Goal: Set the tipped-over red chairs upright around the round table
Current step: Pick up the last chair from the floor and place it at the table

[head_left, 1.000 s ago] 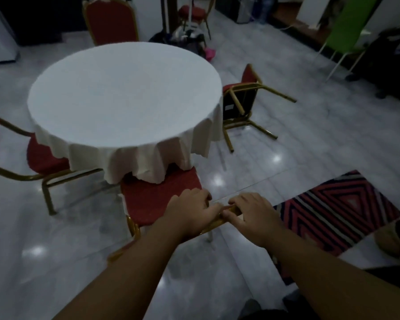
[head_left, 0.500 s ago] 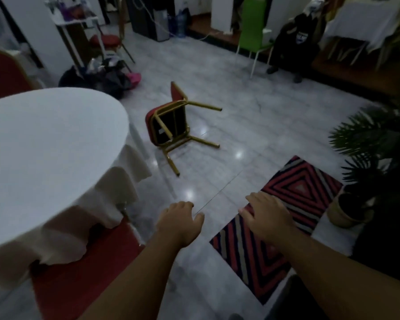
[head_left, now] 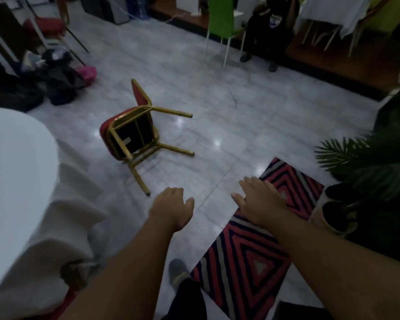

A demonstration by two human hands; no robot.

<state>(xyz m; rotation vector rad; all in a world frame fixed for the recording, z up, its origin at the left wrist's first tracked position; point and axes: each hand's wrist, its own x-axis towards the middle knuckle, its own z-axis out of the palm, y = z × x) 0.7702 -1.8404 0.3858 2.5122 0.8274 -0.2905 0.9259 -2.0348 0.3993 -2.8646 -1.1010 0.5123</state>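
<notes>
A red chair with a gold frame (head_left: 134,132) lies tipped on its side on the marble floor, its legs pointing right and toward me and the black underside of the seat showing. The round table with a white cloth (head_left: 21,181) fills the left edge. My left hand (head_left: 171,207) hovers empty, fingers loosely apart, just short of the nearest chair leg. Beside it, my right hand (head_left: 259,202) is held out flat and empty over the rug's edge. A sliver of red seat (head_left: 65,303) shows under the cloth at the bottom left.
A red, black and grey striped rug (head_left: 247,250) lies to the right. Potted plants (head_left: 367,172) crowd the right side. Dark bags (head_left: 32,82) are piled at the back left. A green chair (head_left: 222,21) and a seated person (head_left: 270,26) are at the back.
Both hands let go of the upright chair's gold back rail. The view swung right and moved closer to the tipped chair, which now sits nearer the middle of the frame.
</notes>
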